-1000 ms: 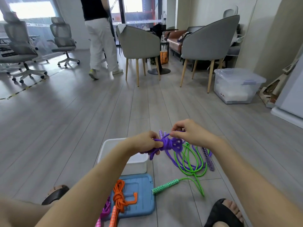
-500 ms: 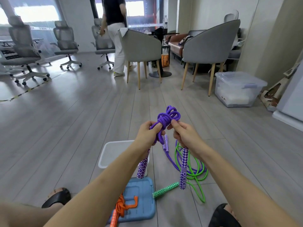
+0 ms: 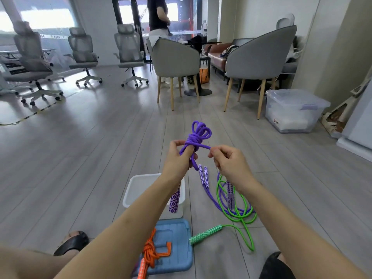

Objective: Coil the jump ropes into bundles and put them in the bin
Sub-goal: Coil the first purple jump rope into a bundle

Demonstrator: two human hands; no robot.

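Left hand [image 3: 177,158]: raised, fingers curled round purple rope bundle [image 3: 196,137].
Right hand [image 3: 231,161]: level, just right, pinching the bundle's wrapping strand.
Bin [image 3: 138,188]: on floor, beneath left forearm.

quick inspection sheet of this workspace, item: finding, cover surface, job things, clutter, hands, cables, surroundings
surface: grey plank floor, person seated on it
job's things: purple rope bundle held up, knot half wrapped; white bin below, open; green rope loose on floor with a second purple rope; orange rope knotted on blue lid
clutter: lidded clear tub by wall
grippers: left hand grips bundle; right hand pinches rope end
cables: nothing seen
surroundings: grey armchairs, office chairs, a person standing far back
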